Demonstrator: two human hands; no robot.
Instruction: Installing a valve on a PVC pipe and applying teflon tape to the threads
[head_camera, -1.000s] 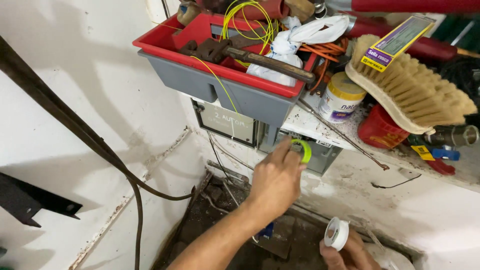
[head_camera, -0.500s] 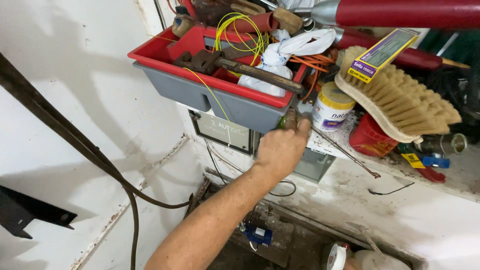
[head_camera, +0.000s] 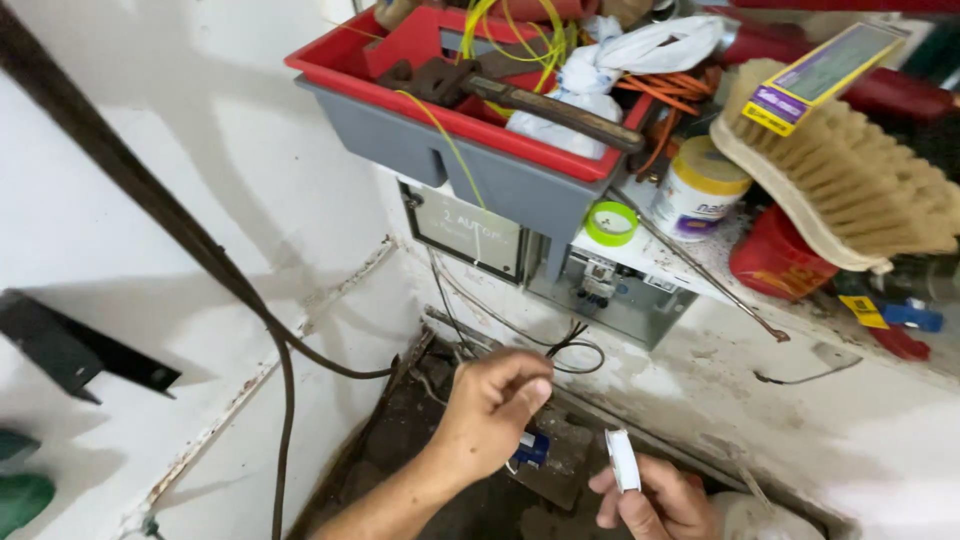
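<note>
Left hand (head_camera: 490, 405) has dropped from the shelf to the wires (head_camera: 570, 345), leaving the green tape (head_camera: 611, 222) up there.
Its fingers are curled, pinch contents unclear; right hand (head_camera: 655, 500) grips a white tape roll (head_camera: 622, 460) beside it.

Two bare hands, left grip (head_camera: 495, 405), right grip (head_camera: 655, 500) — left forearm bare, sleeveless, no gloves.

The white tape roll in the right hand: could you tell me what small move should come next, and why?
Probably bring the left hand across to the white tape roll to find its free end: the right hand holds it upright, and the left is close, fingers curled.
</note>
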